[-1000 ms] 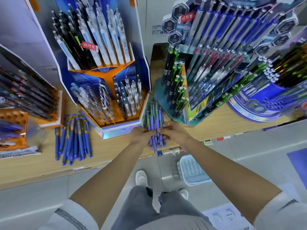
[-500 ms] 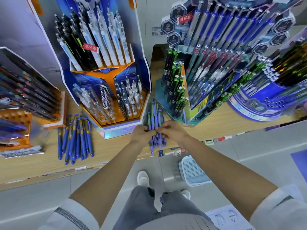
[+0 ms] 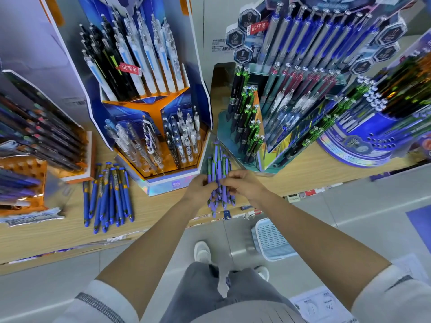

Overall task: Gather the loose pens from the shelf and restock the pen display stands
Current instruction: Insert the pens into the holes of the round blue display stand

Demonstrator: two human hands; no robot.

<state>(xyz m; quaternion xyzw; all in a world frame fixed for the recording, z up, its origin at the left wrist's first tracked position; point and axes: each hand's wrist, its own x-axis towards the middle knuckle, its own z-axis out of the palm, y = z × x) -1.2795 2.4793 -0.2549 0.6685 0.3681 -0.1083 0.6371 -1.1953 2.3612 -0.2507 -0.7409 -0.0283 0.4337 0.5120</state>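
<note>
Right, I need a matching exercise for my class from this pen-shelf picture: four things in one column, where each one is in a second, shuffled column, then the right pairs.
Things
1. purple pens
2. blue pens
3. basket
4. red tag

Places
A. on the floor, below the shelf
B. on a pen standing in the orange-and-blue stand
C. gripped between the left hand and right hand
D. lying loose on the shelf, untouched

Pairs: 1-C, 2-D, 3-A, 4-B
</note>
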